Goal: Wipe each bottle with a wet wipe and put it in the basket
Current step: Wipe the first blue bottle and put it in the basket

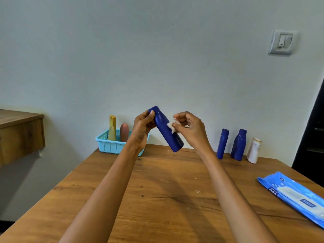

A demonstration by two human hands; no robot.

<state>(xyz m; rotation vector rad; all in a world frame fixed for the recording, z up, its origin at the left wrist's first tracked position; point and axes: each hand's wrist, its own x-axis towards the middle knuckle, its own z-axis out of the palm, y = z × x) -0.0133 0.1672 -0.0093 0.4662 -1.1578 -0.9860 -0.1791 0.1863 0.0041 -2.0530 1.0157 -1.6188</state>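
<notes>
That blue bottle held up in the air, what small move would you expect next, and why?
Probably a stroke of the wipe down the blue bottle toward its lower end. The right hand pinches the small wad against the bottle's middle, while the left hand grips the upper end and holds it tilted above the table. The basket should come later.

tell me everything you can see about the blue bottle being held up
The dark blue bottle is a plain cylinder that looks like matte plastic, with no label visible. It is held in the air above the wooden table, tilted, one end up-left and the other down-right. The left hand grips its upper end, thumb on the front. The right hand pinches a small white wipe against its middle. Nothing else touches it.
</notes>
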